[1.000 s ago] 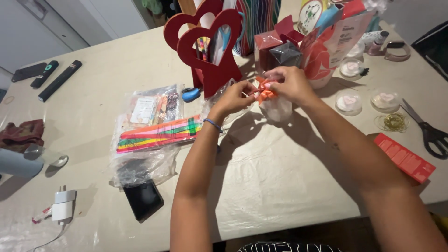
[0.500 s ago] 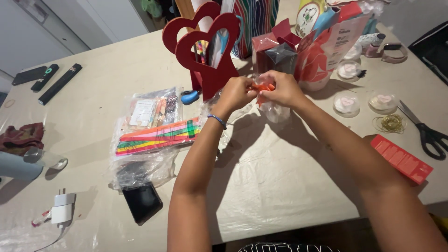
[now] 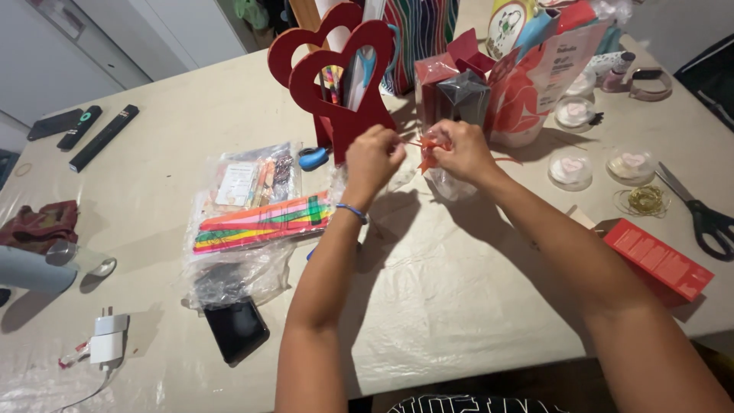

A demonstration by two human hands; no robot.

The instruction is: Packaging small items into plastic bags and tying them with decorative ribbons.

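My left hand point(image 3: 375, 157) and my right hand point(image 3: 461, 151) meet over the far middle of the table, both pinching an orange ribbon point(image 3: 430, 150) tied at the neck of a small clear plastic bag point(image 3: 447, 183). The bag hangs under my right hand and rests on the plastic-covered table point(image 3: 428, 306). A blue band circles my left wrist. What is inside the bag is hidden. A red heart-shaped holder point(image 3: 336, 76) stands just behind my left hand.
Clear bags of coloured craft sticks point(image 3: 260, 222) lie left, a black phone point(image 3: 235, 329) in front of them. A red box point(image 3: 657, 258), scissors point(image 3: 699, 210), gold wire point(image 3: 646, 200) and small round containers point(image 3: 569, 168) sit right. Gift bags point(image 3: 527, 84) stand behind. Remotes point(image 3: 103, 136) lie far left.
Both hands have stayed on the ribbon at the bag's neck; the left hand has pulled a little away from the right, and the view has shifted slightly.
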